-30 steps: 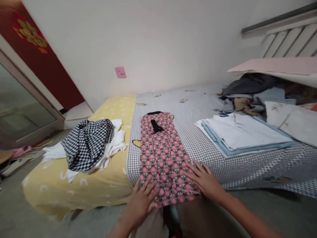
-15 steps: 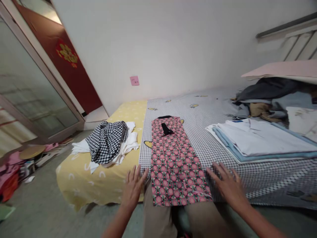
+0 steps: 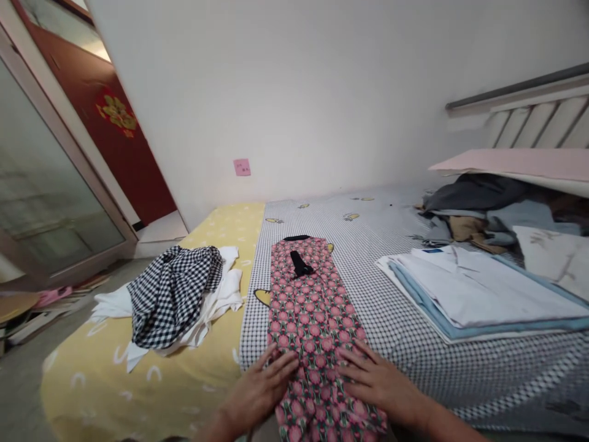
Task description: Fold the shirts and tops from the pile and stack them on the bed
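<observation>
A pink floral garment (image 3: 317,307), folded into a long strip with a black collar, lies on the bed and hangs over its front edge. A black piece of fabric (image 3: 300,264), perhaps a cuff or tie, rests on its upper part. On the garment's left edge, near the front, my left hand (image 3: 264,387) lies flat with fingers extended. My right hand (image 3: 375,380) touches the right edge opposite, its fingers spread over the print. Neither hand grips the cloth.
A crumpled black-and-white checked cloth (image 3: 177,294) and white clothes (image 3: 225,291) lie on the yellow sheet (image 3: 87,362) at left. Folded white and blue shirts (image 3: 497,288) are stacked at right. Behind them sit piled dark clothes (image 3: 478,193) under a pink board (image 3: 515,164).
Both hands have moved inward from beside the garment onto its left and right edges. The view has come closer and tilted, so the bed appears larger.
</observation>
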Demonstrator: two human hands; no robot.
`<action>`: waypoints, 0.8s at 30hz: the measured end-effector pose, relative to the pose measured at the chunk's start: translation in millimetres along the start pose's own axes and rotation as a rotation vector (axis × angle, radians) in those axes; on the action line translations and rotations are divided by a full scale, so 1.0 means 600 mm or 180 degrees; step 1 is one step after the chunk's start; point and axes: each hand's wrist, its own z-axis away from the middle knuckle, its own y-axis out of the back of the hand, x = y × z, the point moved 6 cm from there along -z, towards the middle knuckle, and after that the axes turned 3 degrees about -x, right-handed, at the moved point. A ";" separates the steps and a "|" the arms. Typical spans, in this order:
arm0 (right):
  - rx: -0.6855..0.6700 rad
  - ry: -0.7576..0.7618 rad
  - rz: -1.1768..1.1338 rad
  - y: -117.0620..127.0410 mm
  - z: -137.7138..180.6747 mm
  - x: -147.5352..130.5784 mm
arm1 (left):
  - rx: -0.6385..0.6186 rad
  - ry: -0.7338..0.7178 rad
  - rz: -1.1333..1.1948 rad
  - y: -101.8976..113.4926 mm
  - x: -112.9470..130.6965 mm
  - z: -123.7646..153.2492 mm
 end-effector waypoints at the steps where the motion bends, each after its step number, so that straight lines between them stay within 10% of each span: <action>1: -0.0069 -0.0005 -0.0331 0.003 -0.005 -0.001 | -0.0053 -0.0016 0.0358 0.000 -0.003 0.000; 10: 0.0808 -0.1608 -0.3938 0.077 -0.065 0.121 | 0.0310 0.2977 0.5407 -0.027 -0.144 -0.057; 14: 0.1417 -0.2024 -0.4921 0.088 -0.084 0.179 | 0.0571 0.3693 0.6184 -0.063 -0.176 -0.088; 17: 0.1404 -0.1974 -0.4941 0.083 -0.081 0.181 | 0.0392 0.3223 0.5651 -0.061 -0.158 -0.082; 24: 0.1283 -0.1812 -0.4441 0.054 -0.036 0.139 | 0.0263 0.1289 0.1462 0.036 -0.080 -0.045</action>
